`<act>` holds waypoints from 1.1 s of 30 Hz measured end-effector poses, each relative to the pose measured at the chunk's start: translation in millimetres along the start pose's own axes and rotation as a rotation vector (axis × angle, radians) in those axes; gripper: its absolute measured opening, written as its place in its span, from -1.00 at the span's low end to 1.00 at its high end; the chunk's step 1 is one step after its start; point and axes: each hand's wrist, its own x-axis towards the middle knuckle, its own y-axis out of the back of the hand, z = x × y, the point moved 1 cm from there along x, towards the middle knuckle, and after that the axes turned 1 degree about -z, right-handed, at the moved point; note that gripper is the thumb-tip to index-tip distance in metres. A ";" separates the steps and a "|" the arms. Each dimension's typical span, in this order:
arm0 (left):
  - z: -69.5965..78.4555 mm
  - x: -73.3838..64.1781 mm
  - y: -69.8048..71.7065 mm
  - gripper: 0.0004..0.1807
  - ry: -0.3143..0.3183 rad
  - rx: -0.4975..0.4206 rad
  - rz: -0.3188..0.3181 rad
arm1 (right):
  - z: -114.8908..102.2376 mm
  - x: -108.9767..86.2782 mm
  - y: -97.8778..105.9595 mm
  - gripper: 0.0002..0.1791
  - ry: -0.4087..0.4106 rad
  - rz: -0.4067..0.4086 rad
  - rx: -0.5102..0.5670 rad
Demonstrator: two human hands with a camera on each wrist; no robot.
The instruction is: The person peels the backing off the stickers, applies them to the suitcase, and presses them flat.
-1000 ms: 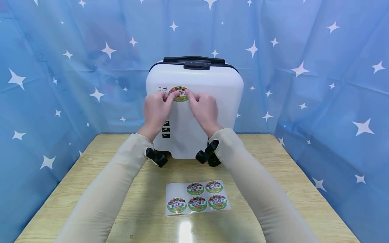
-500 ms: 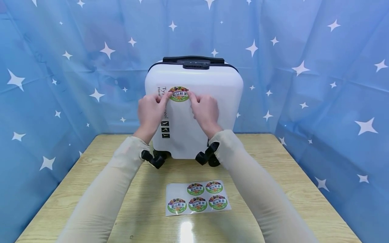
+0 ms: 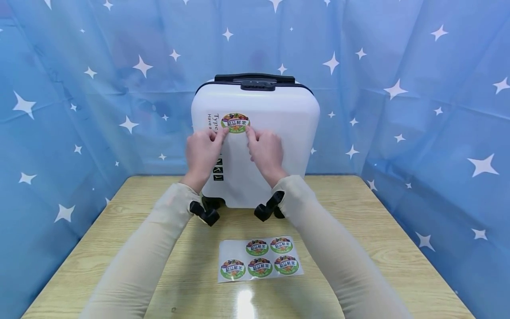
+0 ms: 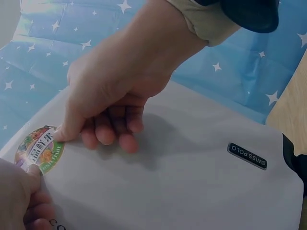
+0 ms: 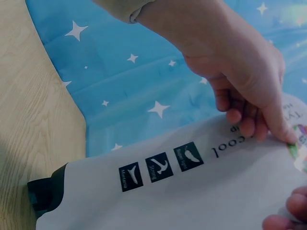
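A white suitcase (image 3: 255,99) stands upright on the table. On its front, beside black lettering, lies an oval fruit sticker (image 3: 236,118). My left hand (image 3: 201,150) touches the sticker's lower left edge with its thumb. At the lower right edge rests the thumb of my right hand (image 3: 266,150). The other fingers of both hands bend loosely in the wrist views. From the left wrist, the sticker (image 4: 41,146) appears flat against the shell, between the right hand (image 4: 110,91) and the left hand (image 4: 17,196).
A sheet of similar stickers (image 3: 235,245) lies on the wooden table (image 3: 199,292), nearer to me. A badge (image 4: 247,155) sits low on the suitcase. Black pictogram labels (image 5: 158,166) line its lower left side. A blue star-patterned curtain (image 3: 119,66) surrounds the table.
Both thumbs have slid from over the sticker's middle and upper edge outward, then down to its lower left and lower right edges, uncovering more of it. Suitcase and sticker sheet stay put.
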 end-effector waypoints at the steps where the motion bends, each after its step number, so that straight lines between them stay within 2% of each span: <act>1: -0.3 -0.8 -1.1 -0.42 0.001 -0.003 -0.002 | 0.3 -0.5 -0.5 -0.41 0.000 -0.002 -0.002; 9: -3.0 -7.3 -9.2 -0.40 0.002 -0.030 -0.010 | 6.4 -4.3 -5.6 -0.41 -0.007 -0.019 -0.005; 16: -10.4 -15.2 -17.2 -0.42 -0.014 -0.052 -0.029 | 15.4 -12.7 -12.0 -0.36 -0.038 -0.091 -0.017; 22: -9.4 -18.9 -18.4 -0.43 -0.032 -0.070 -0.024 | 17.6 -17.9 -11.9 -0.36 -0.004 -0.062 0.045; 33: -6.2 -23.3 -15.1 -0.55 -0.068 -0.083 -0.045 | 19.8 -22.3 -4.1 -0.36 0.038 -0.024 0.028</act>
